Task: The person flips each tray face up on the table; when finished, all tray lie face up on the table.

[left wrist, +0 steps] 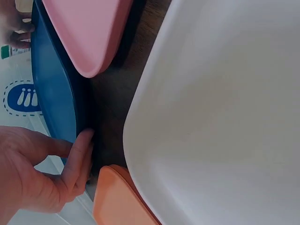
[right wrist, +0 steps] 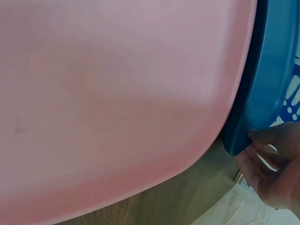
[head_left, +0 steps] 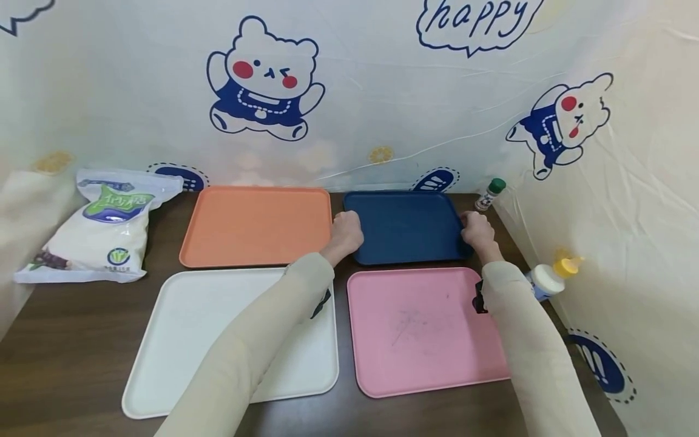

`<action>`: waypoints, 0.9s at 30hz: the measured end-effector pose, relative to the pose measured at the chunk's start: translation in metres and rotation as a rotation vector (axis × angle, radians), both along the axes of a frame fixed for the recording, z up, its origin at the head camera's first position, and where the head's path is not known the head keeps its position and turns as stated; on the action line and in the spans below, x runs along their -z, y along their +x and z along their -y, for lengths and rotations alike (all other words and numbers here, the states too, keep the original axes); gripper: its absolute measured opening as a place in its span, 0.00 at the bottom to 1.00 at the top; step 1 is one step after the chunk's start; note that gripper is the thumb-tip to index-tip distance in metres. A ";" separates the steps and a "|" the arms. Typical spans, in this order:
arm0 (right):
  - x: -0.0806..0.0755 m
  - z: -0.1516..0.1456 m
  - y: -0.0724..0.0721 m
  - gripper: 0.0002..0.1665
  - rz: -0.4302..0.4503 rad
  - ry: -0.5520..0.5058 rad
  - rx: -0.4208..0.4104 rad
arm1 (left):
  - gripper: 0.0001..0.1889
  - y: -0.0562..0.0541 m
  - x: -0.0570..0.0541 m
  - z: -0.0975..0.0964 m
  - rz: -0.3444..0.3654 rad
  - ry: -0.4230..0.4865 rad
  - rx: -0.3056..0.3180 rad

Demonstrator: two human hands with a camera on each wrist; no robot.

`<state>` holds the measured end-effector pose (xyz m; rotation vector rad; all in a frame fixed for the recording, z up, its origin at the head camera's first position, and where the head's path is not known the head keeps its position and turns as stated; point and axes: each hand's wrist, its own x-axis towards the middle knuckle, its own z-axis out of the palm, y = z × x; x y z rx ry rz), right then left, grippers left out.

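Observation:
At the back right of the table lies a dark blue tray [head_left: 406, 227], with a hand at each short side. My left hand [head_left: 347, 232] grips its left edge, thumb at the rim and fingers along the outer side, as the left wrist view shows of the blue tray [left wrist: 54, 75]. On the opposite edge, my right hand [head_left: 477, 230] pinches the near right corner. The right wrist view has that thumb on top of the rim and the fingers beneath. A pink tray [head_left: 426, 328] lies just in front of the blue one.
Left of the blue tray is an orange tray [head_left: 256, 224], with a white tray [head_left: 196, 328] before it. A filled white bag [head_left: 111, 224] stands at the far left. Along the right side are a green-capped bottle [head_left: 489, 194] and a yellow-tipped bottle [head_left: 548, 280]. Printed cloth [head_left: 371, 91] hangs behind.

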<state>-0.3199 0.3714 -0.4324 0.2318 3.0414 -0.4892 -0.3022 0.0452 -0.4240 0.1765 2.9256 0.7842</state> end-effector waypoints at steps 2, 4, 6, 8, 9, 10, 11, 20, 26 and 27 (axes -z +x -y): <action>0.002 0.003 0.000 0.23 -0.005 0.035 -0.009 | 0.10 0.001 0.000 0.001 -0.010 -0.006 -0.001; 0.003 0.004 -0.001 0.24 -0.001 0.058 -0.015 | 0.09 0.001 0.001 0.001 -0.013 -0.009 -0.002; 0.004 0.006 -0.003 0.25 0.017 0.068 -0.027 | 0.10 0.001 0.000 0.002 -0.012 -0.007 -0.011; 0.004 0.007 -0.006 0.27 0.043 0.075 -0.048 | 0.12 -0.001 -0.001 0.003 0.000 -0.015 -0.025; 0.003 0.008 -0.008 0.28 0.062 0.076 -0.058 | 0.13 -0.003 -0.002 0.003 0.006 -0.017 -0.032; 0.002 0.009 -0.009 0.29 0.082 0.077 -0.069 | 0.15 -0.004 -0.003 0.004 0.018 -0.012 -0.039; 0.001 0.010 -0.010 0.30 0.102 0.072 -0.083 | 0.16 -0.005 -0.004 0.004 0.033 -0.006 -0.044; -0.010 0.024 -0.004 0.36 0.175 0.002 -0.183 | 0.18 -0.007 -0.018 0.025 0.137 0.146 -0.003; -0.031 0.049 0.022 0.39 0.024 -0.007 -0.241 | 0.16 0.006 -0.040 0.065 0.019 0.140 0.036; -0.036 0.056 0.028 0.39 -0.011 -0.022 -0.245 | 0.19 0.009 -0.042 0.074 0.009 0.124 0.028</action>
